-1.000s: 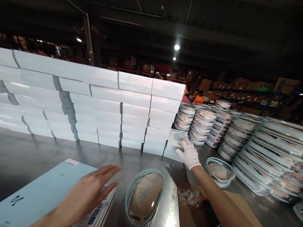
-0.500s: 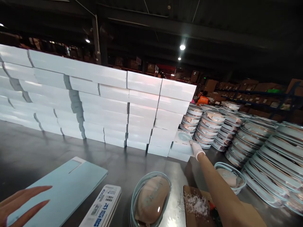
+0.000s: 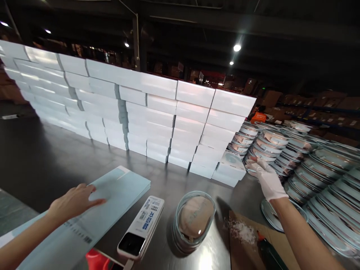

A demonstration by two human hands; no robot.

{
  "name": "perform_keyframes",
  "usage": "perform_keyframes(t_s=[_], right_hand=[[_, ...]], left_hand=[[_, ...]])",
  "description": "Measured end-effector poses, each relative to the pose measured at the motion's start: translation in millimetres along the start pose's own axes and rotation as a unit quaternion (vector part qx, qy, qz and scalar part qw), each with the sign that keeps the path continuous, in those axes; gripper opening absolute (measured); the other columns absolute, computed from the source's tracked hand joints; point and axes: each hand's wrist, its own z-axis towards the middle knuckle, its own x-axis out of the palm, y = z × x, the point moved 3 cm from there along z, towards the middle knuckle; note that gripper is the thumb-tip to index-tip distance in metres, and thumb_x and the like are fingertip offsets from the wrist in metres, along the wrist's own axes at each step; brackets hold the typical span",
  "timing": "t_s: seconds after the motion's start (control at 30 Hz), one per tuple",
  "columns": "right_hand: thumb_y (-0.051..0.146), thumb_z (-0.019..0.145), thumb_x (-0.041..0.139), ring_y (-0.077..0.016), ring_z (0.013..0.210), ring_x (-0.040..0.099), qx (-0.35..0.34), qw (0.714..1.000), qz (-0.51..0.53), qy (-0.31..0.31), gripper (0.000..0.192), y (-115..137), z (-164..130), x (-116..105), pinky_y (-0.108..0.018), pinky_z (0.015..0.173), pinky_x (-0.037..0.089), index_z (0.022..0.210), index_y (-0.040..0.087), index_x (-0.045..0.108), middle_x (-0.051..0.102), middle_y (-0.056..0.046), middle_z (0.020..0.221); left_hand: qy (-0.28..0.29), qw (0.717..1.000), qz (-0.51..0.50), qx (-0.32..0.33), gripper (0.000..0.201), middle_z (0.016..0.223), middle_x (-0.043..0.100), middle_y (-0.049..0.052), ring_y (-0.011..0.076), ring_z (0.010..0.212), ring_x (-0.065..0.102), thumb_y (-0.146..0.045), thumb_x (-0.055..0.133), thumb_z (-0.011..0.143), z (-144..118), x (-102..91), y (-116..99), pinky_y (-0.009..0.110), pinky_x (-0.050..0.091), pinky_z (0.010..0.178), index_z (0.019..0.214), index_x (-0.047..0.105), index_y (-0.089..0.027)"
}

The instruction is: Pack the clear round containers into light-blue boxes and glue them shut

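Note:
My bare left hand [image 3: 74, 200] rests on a pile of flat light-blue cardboard sheets [image 3: 123, 187], thumb apart from the fingers. On the right, my right hand [image 3: 266, 176] wears a white glove that leaves fingertips bare. It hovers with loose fingers beside a white box with a printed top [image 3: 232, 159], with a gap between them and nothing seen in the hand. That box sits on another at the near end of a long wall of stacked white boxes [image 3: 160, 120]. Close to me stands a clear oval container [image 3: 195, 217] with a beige item inside.
Stacks of similar clear containers [image 3: 326, 176] fill the right side. A white device with a dark screen [image 3: 140, 227] lies between the sheets and the container. A brown cardboard piece [image 3: 239, 251] carries white shreds and a dark green tool with an orange tip [image 3: 267, 249].
My right hand has let go of the printed box and drawn back to the right. My left hand has come further over the blue sheets. The view has shifted left.

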Motion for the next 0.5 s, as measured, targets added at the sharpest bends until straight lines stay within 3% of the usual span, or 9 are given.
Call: perform_keyframes(t_s=[0.13, 0.23, 0.3, 0.4, 0.5], right_hand=[[0.063, 0.066, 0.081, -0.0273, 0.100, 0.074, -0.041, 0.995, 0.041, 0.082, 0.050, 48.9, -86.8, 7.6, -0.039, 0.095, 0.060, 0.096, 0.023, 0.078, 0.080, -0.008, 0.107], [0.059, 0.074, 0.077, -0.0279, 0.095, 0.077, -0.103, 0.986, 0.012, 0.132, 0.037, 66.3, -138.3, 9.1, -0.038, 0.087, 0.064, 0.091, 0.027, 0.081, 0.082, -0.008, 0.099], [0.047, 0.085, 0.070, -0.0261, 0.088, 0.079, -0.202, 0.968, -0.037, 0.145, 0.023, 68.9, -163.3, 7.6, -0.035, 0.077, 0.065, 0.099, 0.032, 0.081, 0.083, -0.005, 0.098], [0.033, 0.086, 0.067, -0.0231, 0.073, 0.076, -0.391, 0.899, -0.183, 0.067, 0.020, 68.3, -198.0, 8.6, -0.033, 0.064, 0.061, 0.102, 0.037, 0.078, 0.082, -0.002, 0.089], [0.032, 0.082, 0.070, -0.0227, 0.059, 0.066, -0.480, 0.800, -0.356, -0.055, 0.006, 72.4, -235.4, 23.7, -0.034, 0.056, 0.050, 0.084, 0.033, 0.075, 0.074, -0.003, 0.068]], left_hand=[[0.009, 0.995, 0.052, -0.080, 0.069, 0.100, 0.079, 0.015, 0.0379, 0.095, 0.072, -0.076, 0.032, 0.087, -5.6, -1.9, -1.1, 0.040, 0.054, 0.065, 0.088, 0.069, -0.018], [0.016, 0.992, 0.061, -0.107, 0.063, 0.087, 0.079, 0.011, 0.0325, 0.084, 0.072, -0.074, 0.041, 0.085, -2.7, -18.6, 1.1, 0.030, 0.051, 0.059, 0.080, 0.069, -0.018], [0.001, 0.992, 0.054, -0.115, 0.058, 0.081, 0.078, 0.007, 0.0284, 0.078, 0.072, -0.068, 0.042, 0.087, 2.1, -39.4, 0.9, 0.024, 0.047, 0.055, 0.080, 0.070, -0.018], [-0.066, 0.990, 0.034, -0.116, 0.058, 0.088, 0.077, 0.006, 0.0253, 0.078, 0.072, -0.060, 0.031, 0.095, 0.0, -82.4, -10.5, 0.023, 0.047, 0.055, 0.089, 0.069, -0.016], [-0.155, 0.985, -0.002, -0.074, 0.053, 0.099, 0.076, 0.001, 0.0226, 0.088, 0.071, -0.056, 0.024, 0.101, -31.0, -121.9, -41.8, 0.028, 0.054, 0.069, 0.102, 0.065, -0.021]])
